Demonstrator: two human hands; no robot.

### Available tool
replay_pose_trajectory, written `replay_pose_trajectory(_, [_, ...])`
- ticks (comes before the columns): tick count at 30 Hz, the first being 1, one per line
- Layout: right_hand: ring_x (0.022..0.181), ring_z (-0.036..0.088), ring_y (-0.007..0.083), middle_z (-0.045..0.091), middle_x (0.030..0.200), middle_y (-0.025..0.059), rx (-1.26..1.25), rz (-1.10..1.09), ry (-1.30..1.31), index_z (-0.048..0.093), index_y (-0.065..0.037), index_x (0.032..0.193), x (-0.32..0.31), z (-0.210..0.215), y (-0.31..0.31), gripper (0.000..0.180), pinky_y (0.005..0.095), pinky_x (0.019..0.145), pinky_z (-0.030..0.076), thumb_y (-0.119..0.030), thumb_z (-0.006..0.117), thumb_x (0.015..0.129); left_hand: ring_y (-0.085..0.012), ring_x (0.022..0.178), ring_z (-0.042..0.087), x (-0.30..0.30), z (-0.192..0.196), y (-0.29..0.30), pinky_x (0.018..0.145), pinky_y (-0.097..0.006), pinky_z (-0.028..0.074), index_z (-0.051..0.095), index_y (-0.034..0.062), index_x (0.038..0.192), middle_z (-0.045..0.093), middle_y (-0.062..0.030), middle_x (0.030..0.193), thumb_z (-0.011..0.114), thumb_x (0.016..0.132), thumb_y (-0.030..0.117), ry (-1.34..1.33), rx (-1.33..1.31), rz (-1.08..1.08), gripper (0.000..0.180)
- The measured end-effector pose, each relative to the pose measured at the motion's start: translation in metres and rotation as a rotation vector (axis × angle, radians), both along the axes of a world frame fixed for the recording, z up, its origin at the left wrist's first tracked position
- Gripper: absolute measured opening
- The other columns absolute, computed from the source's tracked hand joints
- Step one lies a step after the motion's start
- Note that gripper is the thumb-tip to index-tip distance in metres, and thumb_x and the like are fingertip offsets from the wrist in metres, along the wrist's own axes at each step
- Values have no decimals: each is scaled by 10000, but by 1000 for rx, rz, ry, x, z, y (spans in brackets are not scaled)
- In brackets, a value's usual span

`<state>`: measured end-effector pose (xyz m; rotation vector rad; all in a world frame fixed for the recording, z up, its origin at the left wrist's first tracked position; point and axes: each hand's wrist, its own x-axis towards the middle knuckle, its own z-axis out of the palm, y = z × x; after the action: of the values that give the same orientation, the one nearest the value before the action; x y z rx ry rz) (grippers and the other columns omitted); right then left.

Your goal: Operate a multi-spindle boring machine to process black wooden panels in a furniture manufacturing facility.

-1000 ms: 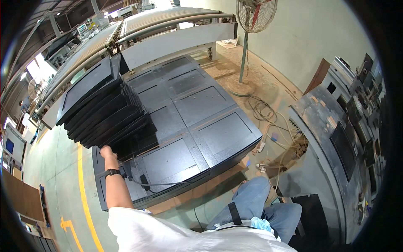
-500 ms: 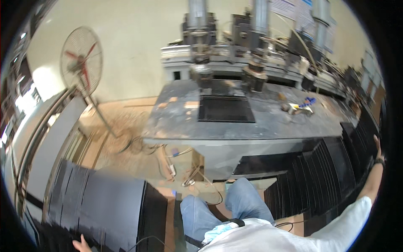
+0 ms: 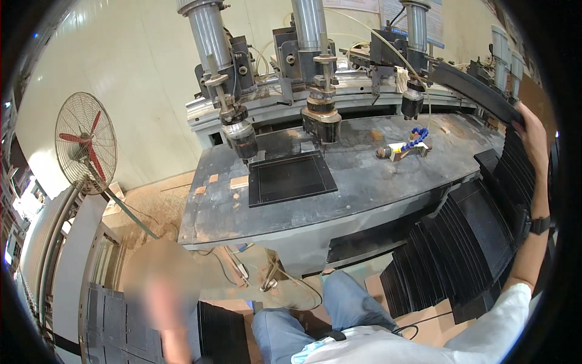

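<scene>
In the head view, our right hand is raised at the right edge, fingers wrapped over the end of a long black panel that it holds up, tilted, above the right end of the counter. A black watch sits on that wrist, and the white sleeve runs down to the lower right. Just below the hand, a stack of black panels leans fanned out beside the counter's right end. Our left hand shows only as a blur at the lower left, so we cannot tell whether it is clenched or released; it hangs near a flat black sheet and grey panels on the floor. On the counter, a black tray lies flat under the drill heads of a grey machine. A small tool with a blue coil rests further right on the counter, well apart from the tray. A standing fan with red blades is at the left by the wall. Our knees in blue jeans show at the bottom.
</scene>
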<state>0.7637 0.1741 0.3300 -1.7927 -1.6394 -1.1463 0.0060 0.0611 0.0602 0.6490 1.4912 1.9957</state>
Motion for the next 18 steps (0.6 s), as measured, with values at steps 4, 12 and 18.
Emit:
replay_pose_trajectory(4, [824,649,247,660,921,161,-261,489,152,605,-19,1043,-183,4,37,317,346,765,486,36,664,736,-301,1151,541,131,2,176,952,-379,450,572,29,1206,559,-155,1221,656,854,275,1210,123,-512,437])
replay_pose_trajectory(12, [861,656,274,686,931,63,-412,865,117,637,-174,1036,-309,-153,136,336,387,708,525,-57,659,722,-371,1241,402,207,-83,278,1069,-573,249,488,12,1305,476,-177,1312,547,816,611,1680,-235,-248,775])
replay_pose_trajectory(18, [903,643,276,674,991,60,-387,848,116,623,-133,1051,-338,-262,183,279,404,768,519,-126,608,772,-292,1022,535,170,-95,125,915,-402,446,604,117,1061,555,-99,992,709,646,189,1747,-83,-355,434])
